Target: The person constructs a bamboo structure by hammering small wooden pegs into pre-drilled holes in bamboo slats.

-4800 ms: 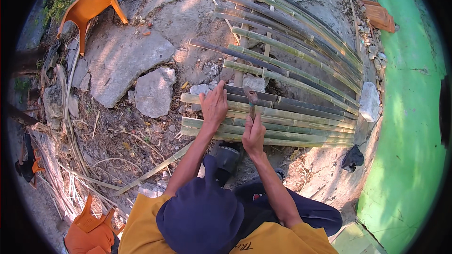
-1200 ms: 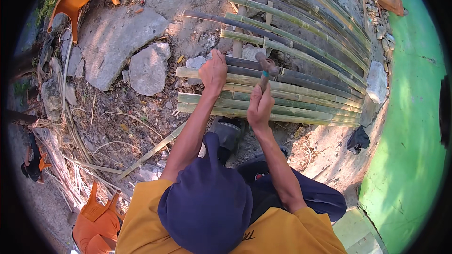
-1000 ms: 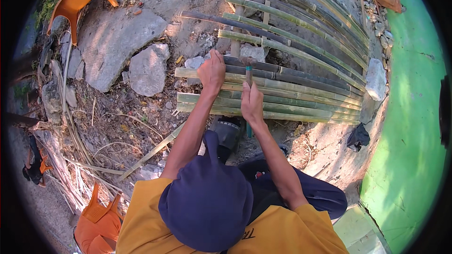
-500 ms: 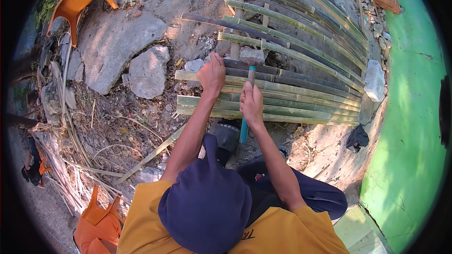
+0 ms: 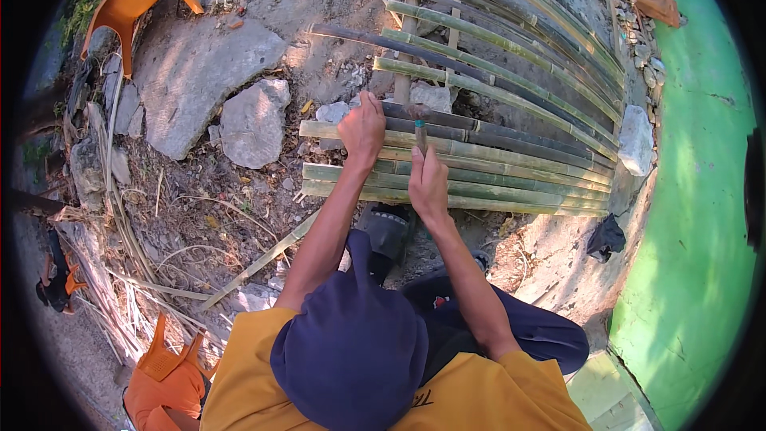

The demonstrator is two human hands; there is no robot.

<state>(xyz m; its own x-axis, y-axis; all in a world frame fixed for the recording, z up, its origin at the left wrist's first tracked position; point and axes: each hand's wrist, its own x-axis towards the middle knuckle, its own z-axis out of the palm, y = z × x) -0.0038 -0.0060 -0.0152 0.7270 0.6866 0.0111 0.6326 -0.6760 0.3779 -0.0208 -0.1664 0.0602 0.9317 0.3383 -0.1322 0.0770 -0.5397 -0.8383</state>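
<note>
My left hand (image 5: 363,129) is closed in a fist at the left end of a dark bamboo slat (image 5: 451,118); whatever its fingers pinch is hidden. Just right of it, my right hand (image 5: 428,183) grips a hammer (image 5: 420,137) by its handle, which has a teal band near the head. The blurred hammer head is down at the dark slat, close to my left fingers. Pale green bamboo slats (image 5: 479,152) lie side by side just nearer to me. A wooden crosspiece (image 5: 403,64) runs beneath the slats farther off.
More spaced slats (image 5: 511,84) stretch to the far right. Flat stone slabs (image 5: 203,84) and an orange plastic chair (image 5: 132,4) are at left. A white rock (image 5: 635,140) sits by the green surface (image 5: 686,191). Someone in orange (image 5: 163,395) is at lower left.
The hammer has swung down from a raised position to the dark slat, its handle tilting with my right hand. My left hand has stayed at the slat's end.
</note>
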